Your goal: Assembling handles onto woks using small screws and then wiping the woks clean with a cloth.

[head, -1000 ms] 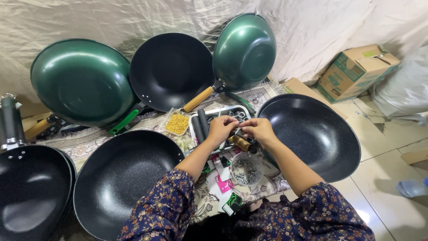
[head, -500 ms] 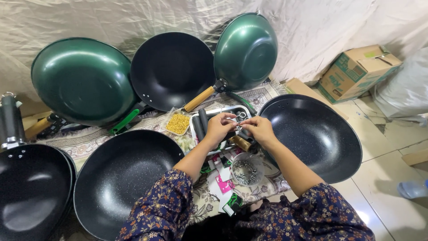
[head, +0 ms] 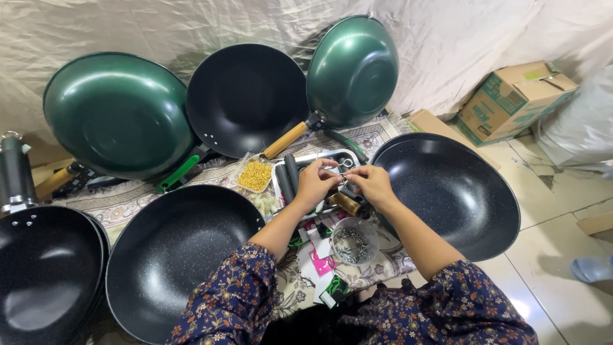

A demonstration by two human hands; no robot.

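Note:
My left hand and my right hand meet over a white rectangular tray. Between their fingertips they pinch a small shiny metal part; what it is stays too small to tell. Black handles lie in the tray, and a brown wooden handle lies just below my hands. A small clear bowl of dark screws sits near my right forearm. A black wok without a handle lies right of my right hand.
A green wok, a black wok and another green wok lean on the draped cloth behind. Two black woks lie at left. A bag of yellow bits, pink packets and a cardboard box are around.
My hands stay over the tray; the fingers have shifted slightly around the small metal part. Nothing else has moved.

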